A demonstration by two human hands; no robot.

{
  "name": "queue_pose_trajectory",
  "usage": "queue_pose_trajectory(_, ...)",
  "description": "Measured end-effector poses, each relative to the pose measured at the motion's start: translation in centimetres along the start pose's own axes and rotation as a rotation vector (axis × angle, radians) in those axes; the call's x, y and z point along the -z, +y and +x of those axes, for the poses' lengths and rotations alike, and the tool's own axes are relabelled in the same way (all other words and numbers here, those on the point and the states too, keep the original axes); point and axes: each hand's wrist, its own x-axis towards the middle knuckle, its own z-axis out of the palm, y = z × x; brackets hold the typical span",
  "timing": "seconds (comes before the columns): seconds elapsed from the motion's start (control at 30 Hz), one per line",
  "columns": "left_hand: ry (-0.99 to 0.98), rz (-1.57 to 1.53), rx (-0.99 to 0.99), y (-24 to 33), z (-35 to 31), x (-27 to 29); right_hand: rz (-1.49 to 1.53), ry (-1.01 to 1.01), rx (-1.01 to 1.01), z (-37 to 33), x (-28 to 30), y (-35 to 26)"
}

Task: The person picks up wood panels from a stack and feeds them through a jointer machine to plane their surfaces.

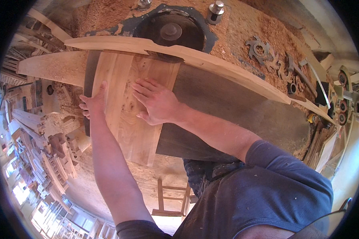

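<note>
A wide, light-brown wooden panel (pixel 125 127) with knots and visible grain lies on the dark metal machine table (pixel 235 107). Its far end meets the long wooden fence (pixel 211 59), by the opening in front of a round dark cutter housing (pixel 187 30). My left hand (pixel 93 105) is at the panel's left edge, thumb on top and fingers bent over the side, gripping it. On the panel's upper face rests my right hand (pixel 157 102), palm down, with fingers stretched toward the fence. Its fingertips are a short way from the fence.
Sawdust covers the surface behind the fence, where toothed metal cutters (pixel 259 49) and other metal parts lie. A curved board (pixel 54 67) extends left of the table. Stacked wooden pieces (pixel 54 163) stand at the left, and a wooden stool (pixel 173 197) is below the panel.
</note>
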Motion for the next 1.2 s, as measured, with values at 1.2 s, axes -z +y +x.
queue_pose_trajectory(1.2, -0.008, -0.016, 0.029, -0.5, 2.0, -0.1, -0.039, 0.052, 0.007, 0.7, -0.6, -0.3)
